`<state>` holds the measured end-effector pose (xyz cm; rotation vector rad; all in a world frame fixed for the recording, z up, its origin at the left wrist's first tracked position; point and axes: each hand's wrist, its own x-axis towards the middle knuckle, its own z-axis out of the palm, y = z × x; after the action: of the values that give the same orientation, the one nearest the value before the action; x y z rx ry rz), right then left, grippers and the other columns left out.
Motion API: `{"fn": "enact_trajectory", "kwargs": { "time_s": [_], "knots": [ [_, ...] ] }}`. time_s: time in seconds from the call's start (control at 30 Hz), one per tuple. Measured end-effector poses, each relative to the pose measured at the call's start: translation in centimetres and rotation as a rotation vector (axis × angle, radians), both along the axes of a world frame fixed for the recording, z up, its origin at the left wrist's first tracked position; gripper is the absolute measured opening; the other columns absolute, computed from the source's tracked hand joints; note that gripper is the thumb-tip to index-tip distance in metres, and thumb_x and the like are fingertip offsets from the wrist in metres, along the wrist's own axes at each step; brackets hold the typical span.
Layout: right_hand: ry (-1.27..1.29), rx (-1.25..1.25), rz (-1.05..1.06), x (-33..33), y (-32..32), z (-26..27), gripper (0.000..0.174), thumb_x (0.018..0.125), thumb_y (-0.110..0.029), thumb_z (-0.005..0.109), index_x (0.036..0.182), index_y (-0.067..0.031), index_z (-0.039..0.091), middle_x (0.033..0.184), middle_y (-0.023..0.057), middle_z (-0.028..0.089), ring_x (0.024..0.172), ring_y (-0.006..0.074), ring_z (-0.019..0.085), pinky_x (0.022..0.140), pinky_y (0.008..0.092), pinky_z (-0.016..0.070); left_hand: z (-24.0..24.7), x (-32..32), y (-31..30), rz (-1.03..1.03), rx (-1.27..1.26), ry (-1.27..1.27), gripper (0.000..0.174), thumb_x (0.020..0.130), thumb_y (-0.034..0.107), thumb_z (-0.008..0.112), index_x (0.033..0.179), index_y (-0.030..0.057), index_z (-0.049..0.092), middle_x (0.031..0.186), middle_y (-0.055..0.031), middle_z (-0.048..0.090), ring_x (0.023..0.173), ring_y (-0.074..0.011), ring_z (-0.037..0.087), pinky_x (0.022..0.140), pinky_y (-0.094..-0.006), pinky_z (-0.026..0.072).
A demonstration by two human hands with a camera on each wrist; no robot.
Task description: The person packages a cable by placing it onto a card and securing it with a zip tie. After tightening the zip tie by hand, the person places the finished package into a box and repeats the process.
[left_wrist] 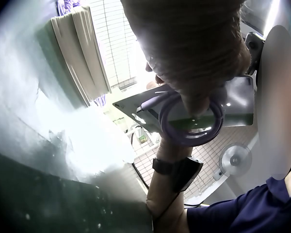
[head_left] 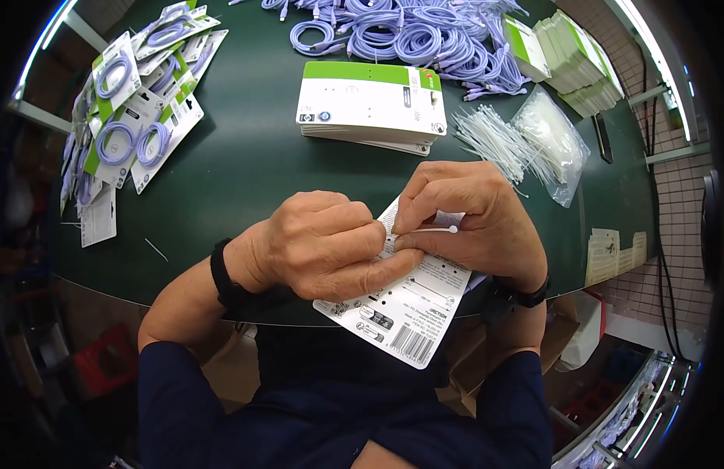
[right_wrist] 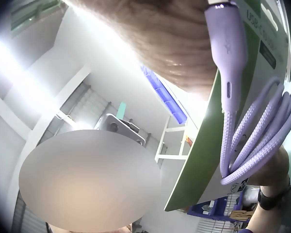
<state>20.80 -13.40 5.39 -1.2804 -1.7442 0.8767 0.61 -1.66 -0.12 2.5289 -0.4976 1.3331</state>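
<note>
Pale tiled wall (head_left: 686,187) beside bright strip lights (head_left: 663,59).

Head view down over the table (head_left: 248,180), wrist views close in, tilted upward, all sharing the card (head_left: 412,306)

The green table (head_left: 248,148) bears cards (head_left: 366,102), purple cables (head_left: 418,41) and seemingly zip ties (head_left: 495,142).

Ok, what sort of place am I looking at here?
Probably a packing station in a workshop or small factory: a heap of loose lilac cables, a stack of printed cards and a pile of carded cables on one green table.
</note>
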Motion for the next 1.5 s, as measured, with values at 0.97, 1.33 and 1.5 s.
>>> {"fn": "enact_trajectory", "kwargs": {
  "time_s": [0.97, 1.33, 1.5],
  "knots": [
    [-0.612, 0.93, -0.439, -1.4, 2.0, -2.6, 0.036, 0.067, 0.004, 0.089, 0.1, -0.0082, 0.079, 0.086, 0.0025, 0.07, 0.069, 0.0211, 0.062, 0.057, 0.0334, 0.0499, 1.7, 3.3, 0.0, -0.046, -1.697, -0.098, 0.018, 0.102, 0.02, 0.074, 0.108, 0.0031, 0.069, 0.084, -0.0034, 0.069, 0.059, -0.007, 0.059, 0.05, -0.0236, 0.0459],
    [-0.609, 0.87, -0.463, -1.7, 2.5, -4.0, 0.033, 0.069, 0.002, 0.089, 0.098, -0.0076, 0.078, 0.087, 0.0028, 0.07, 0.07, 0.0214, 0.063, 0.058, 0.034, 0.051, -0.1, 4.7, 0.0, 0.021, -1.722, -0.065, 0.02, 0.1, 0.02, 0.077, 0.104, 0.0027, 0.068, 0.079, -0.0014, 0.068, 0.058, -0.0075, 0.059, 0.051, -0.0241, 0.0468],
    [-0.629, 0.876, -0.466, -1.8, 2.8, -4.4, 0.03, 0.071, 0.003, 0.088, 0.097, -0.0069, 0.076, 0.09, 0.0034, 0.07, 0.072, 0.0221, 0.065, 0.059, 0.0343, 0.0518, -0.1, 4.5, -0.1, 0.024, -1.716, -0.039, 0.021, 0.1, 0.021, 0.077, 0.105, 0.0025, 0.068, 0.082, -0.0017, 0.07, 0.06, -0.0075, 0.061, 0.052, -0.0241, 0.0484]
  ]
}}
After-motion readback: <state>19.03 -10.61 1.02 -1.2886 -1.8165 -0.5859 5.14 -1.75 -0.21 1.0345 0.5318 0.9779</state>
